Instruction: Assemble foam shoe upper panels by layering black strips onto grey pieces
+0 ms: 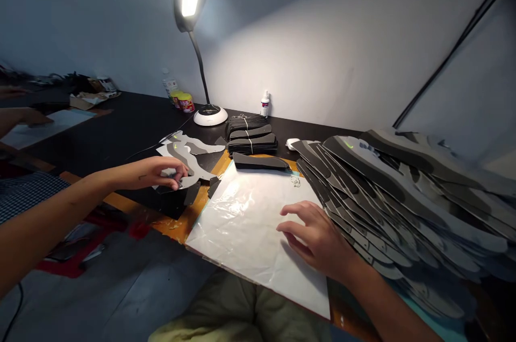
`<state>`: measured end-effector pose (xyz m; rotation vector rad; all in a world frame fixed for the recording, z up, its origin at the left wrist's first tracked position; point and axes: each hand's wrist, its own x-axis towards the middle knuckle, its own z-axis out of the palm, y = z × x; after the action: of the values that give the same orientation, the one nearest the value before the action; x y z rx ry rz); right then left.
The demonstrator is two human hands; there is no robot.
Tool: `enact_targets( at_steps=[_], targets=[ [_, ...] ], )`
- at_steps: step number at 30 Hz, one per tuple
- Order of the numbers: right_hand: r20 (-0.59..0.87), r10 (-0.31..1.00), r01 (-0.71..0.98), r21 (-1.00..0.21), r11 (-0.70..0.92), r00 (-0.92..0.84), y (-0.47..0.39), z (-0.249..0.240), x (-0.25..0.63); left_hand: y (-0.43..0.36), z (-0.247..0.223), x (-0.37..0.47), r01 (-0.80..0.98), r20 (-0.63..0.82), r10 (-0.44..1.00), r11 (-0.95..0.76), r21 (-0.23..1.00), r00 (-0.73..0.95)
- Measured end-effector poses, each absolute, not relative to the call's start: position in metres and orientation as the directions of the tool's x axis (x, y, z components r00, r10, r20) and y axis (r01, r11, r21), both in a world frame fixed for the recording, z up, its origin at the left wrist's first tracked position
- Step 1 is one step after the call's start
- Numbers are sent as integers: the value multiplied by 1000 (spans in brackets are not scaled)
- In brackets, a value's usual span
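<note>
The left hand (167, 171) is bent over the grey shaped pieces (189, 152) left of the white board (258, 234), its fingertips at the nearest one; whether they grip it cannot be told. The right hand (318, 240) is above the board, fingers parted and curled, with nothing visible in its grasp. The hands are well apart.

Progress, as judged: partial. Toward the surface's (137, 108) back edge, dark strips are gathered into banded bundles (252, 135); that portion appears sorted. A loose dark stack (260, 162) lies on the board's far edge, with no band visible on it, beside a small tangle of pale loops (295, 180). The board's middle carries no piece. Along the surface's right side, a large fanned pile (387, 207) lies unbundled. Whether its pieces are finished or awaiting handling cannot be determined; no completion is confirmed.
</note>
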<state>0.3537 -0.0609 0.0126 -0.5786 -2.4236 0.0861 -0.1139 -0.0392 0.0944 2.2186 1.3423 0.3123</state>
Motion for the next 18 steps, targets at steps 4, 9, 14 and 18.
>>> enact_targets(
  at_steps=[4, 9, 14, 18],
  targets=[
    [533, 454, 382, -246, 891, -714, -61, 10, 352, -31, 105, -117, 681, 43, 925, -308, 664, 376],
    [463, 494, 388, -310, 868, -736, -61, 5, 350, -5, 112, -109, 552, 308, 938, -343, 760, 159],
    [449, 509, 395, -327, 859, -734, -61, 4, 350, 2, 141, -54, 518, 296, 908, -414, 749, 297],
    [440, 526, 404, -344, 848, -728, -59, 4, 350, 2, 152, 11, 545, 143, 845, -452, 706, 516]
  ],
)
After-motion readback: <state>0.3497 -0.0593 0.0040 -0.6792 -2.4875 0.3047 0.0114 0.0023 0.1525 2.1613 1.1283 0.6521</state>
